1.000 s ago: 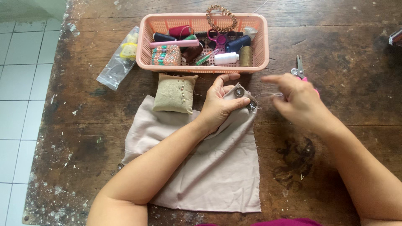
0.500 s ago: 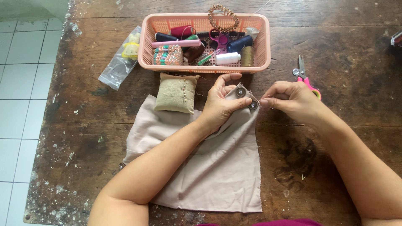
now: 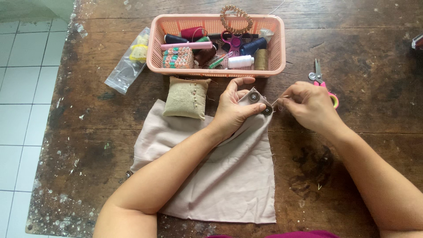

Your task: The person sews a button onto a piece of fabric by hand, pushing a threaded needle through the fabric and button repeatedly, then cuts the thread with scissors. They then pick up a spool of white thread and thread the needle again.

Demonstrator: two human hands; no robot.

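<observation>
Head view, left hand pinching cloth corner, right hand beside

The only package I see is a clear plastic bag, lying flat on the wooden table just left of the pink basket, well away from my fingers. It is oblong and crumpled, with something yellow inside. No labels, signs or screens.

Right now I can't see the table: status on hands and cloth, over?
Left hand pinching beige cloth corner by two dark buttons. Right hand pinching needle at that corner. Pincushion beside, nothing blocking.
</observation>
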